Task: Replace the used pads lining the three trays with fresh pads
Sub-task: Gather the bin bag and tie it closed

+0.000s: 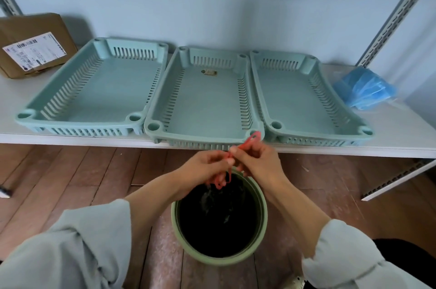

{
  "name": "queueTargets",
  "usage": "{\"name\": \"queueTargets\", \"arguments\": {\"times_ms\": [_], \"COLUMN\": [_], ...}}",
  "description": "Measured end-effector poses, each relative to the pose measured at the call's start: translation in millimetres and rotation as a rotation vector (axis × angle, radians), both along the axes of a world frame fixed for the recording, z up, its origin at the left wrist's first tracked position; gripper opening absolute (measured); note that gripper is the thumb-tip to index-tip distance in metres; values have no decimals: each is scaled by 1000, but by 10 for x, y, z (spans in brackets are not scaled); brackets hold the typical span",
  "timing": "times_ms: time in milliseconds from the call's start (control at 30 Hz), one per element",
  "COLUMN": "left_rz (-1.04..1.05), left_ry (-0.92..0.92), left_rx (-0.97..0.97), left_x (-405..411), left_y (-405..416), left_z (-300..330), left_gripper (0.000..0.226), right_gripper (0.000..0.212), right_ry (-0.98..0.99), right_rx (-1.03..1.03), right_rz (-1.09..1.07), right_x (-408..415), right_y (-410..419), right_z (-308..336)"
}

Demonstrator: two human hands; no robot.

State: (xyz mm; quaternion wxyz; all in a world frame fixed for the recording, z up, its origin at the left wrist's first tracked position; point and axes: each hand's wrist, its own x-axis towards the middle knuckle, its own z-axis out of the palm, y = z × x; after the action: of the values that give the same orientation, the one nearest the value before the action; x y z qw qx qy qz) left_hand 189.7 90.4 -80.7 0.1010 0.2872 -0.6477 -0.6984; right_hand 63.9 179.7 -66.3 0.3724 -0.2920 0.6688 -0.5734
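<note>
Three teal trays (207, 97) sit side by side on the white counter (401, 128), beyond both hands. Left hand (207, 168) and right hand (257, 163) pinch red drawstrings (250, 141) above the green bin (219, 220). Blue pads (365, 88) lie right of the trays.

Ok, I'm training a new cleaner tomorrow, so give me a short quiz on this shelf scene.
1. True or false: all three trays already hold fresh pads.
2. Which side of the trays is the blue pad stack on? A left, B right.
3. What do the left hand and right hand hold above the green bin?

Key: 1 false, the trays are bare. 2 B. 3 red drawstrings of the black bag.
</note>
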Motion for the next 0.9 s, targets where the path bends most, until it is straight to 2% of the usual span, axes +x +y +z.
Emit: {"name": "queueTargets", "arguments": {"times_ms": [67, 167, 233, 333, 400, 533, 600, 633, 700, 767, 800, 867, 900], "left_rz": [-72, -31, 8, 91, 244, 553, 681, 720, 720, 626, 567, 459, 388], "left_ry": [-48, -22, 5, 45, 76, 106, 165, 186, 193, 123, 73, -56, -91], "left_rx": [-100, -12, 73, 237, 436, 868, 976, 991, 954, 741, 564, 180, 61], "left_x": [-38, -37, -26, -9, -22, -115, -178, -197, -215, -241, -237, -181, -155], "left_y": [32, 40, 4, -74, -131, -132, -91, -57, 32, 53, 33, -31, -36], "left_z": [26, 83, 127, 169, 175, 206, 221, 240, 317, 293, 250, 183, 172], "left_gripper": [13, 20, 23, 22, 23, 30, 32, 32, 27, 14, 26, 65, 75], "right_gripper": [17, 38, 48, 37, 20, 17, 2, 8, 25, 33, 32, 32, 35], "right_ry": [-8, -11, -100, -199, -107, 110, 367, 529, 698, 580, 454, 248, 189], "right_rx": [-18, 82, 159, 209, 250, 256, 251, 263, 292, 274, 278, 316, 335], "right_rz": [8, 119, 245, 360, 425, 486, 561, 554, 422, 353, 366, 421, 444], "right_x": [14, -1, 12, 47, 76, 180, 270, 298, 343, 343, 345, 341, 319], "right_y": [-31, -4, 47, 122, 152, 125, 105, 89, 60, 41, 43, 50, 53], "right_z": [31, -57, -142, -234, -290, -288, -275, -310, -369, -351, -312, -208, -184]}}
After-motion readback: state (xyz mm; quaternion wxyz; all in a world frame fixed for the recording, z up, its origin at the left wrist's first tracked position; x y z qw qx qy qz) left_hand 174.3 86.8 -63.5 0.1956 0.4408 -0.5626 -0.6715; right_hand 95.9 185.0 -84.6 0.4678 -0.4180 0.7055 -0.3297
